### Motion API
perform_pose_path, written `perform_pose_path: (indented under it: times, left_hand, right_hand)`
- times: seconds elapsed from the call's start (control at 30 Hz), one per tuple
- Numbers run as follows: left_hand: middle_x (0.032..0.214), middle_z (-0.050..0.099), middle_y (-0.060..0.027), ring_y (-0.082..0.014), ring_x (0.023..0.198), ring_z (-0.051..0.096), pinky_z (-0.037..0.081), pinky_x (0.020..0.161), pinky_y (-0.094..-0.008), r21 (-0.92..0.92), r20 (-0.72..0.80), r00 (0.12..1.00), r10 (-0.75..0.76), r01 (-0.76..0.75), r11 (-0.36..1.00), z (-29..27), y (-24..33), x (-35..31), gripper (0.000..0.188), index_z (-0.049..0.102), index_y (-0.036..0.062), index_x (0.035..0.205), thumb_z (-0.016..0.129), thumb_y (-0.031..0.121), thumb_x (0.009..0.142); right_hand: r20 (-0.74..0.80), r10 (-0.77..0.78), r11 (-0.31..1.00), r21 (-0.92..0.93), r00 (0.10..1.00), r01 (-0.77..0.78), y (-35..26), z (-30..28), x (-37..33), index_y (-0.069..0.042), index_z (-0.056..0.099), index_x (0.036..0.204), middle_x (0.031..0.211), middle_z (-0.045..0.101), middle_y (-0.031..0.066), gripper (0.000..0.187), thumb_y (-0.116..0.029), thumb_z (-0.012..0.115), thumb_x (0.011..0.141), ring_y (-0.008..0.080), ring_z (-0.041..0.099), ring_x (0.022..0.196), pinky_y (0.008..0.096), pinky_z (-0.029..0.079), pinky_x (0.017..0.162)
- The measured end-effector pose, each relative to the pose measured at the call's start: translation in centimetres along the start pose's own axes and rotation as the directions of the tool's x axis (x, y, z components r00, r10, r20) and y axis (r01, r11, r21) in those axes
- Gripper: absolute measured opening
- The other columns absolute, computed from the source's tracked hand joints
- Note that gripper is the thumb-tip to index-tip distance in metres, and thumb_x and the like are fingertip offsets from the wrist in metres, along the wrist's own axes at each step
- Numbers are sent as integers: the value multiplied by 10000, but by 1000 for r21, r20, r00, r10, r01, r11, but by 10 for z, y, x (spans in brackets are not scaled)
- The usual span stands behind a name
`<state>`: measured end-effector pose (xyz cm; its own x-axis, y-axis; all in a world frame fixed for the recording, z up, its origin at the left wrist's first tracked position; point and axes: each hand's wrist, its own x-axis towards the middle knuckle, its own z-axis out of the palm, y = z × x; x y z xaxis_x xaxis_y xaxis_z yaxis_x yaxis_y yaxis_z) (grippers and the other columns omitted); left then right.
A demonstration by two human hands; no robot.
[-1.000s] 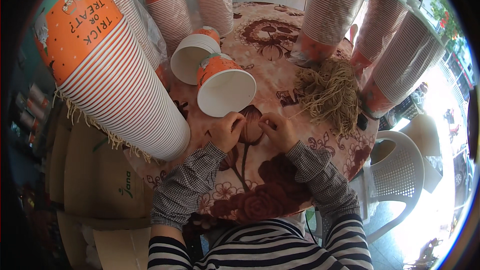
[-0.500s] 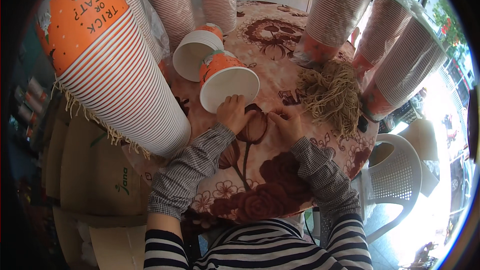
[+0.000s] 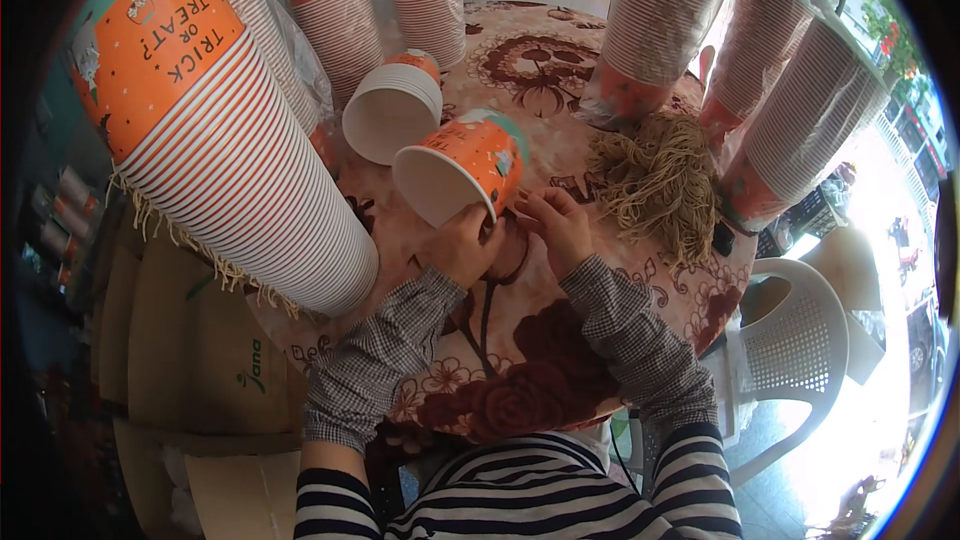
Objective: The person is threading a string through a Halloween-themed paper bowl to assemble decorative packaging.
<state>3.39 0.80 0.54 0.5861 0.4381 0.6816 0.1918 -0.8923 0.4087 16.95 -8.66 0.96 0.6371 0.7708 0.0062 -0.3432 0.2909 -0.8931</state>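
Observation:
An orange and green printed paper cup (image 3: 490,155) lies tilted on the table, its white mouth facing left and toward me. My left hand (image 3: 463,245) is closed on the near part of its rim, thumb toward the right side. Beside the cup's right wall, my right hand (image 3: 558,225) has thumb and fingertips pinched together; whatever is between them is too small to make out. Right of that hand sits a heap of tan strings (image 3: 655,190). Behind the held cup, a few nested paper cups (image 3: 393,120) rest on their side.
A tall leaning stack of paper cups (image 3: 250,175) stands close on the left. More plastic-wrapped stacks (image 3: 425,5) are at the back left, and others (image 3: 805,115) at the right. A patterned cloth (image 3: 540,370) covers the round table. A white chair (image 3: 800,340) stands at the right.
The cup has turned so its mouth faces more to the left and its printed wall shows on the right. My left hand has shifted along the rim; my right hand has come closer to the cup.

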Motion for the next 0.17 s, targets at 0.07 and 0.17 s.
perform_pose_path:
  times: [0.07, 0.17]
  left_hand:
    - [802, 652, -129, -261, 652, 666, 543, 579, -357, -45, -53, 998, -29, 27, 999, -6, 0, -11, 202, 602, 1, 886, 663, 187, 833]
    - [811, 659, -142, -252, 677, 674, 547, 597, -351, -231, 6, 989, -146, 143, 962, -10, -6, -19, 215, 619, 5, 938, 683, 182, 832]
  right_hand:
    - [56, -73, 997, 30, 996, 71, 15, 6, -7, -2, 604, 977, 1049, 653, 106, 142, -123, 625, 906, 165, 649, 916, 261, 526, 786]
    - [177, -123, 992, 19, 977, 121, 31, 12, -23, 2, 608, 1034, 1259, 573, 136, 174, -132, 609, 922, 196, 624, 1036, 284, 519, 866]
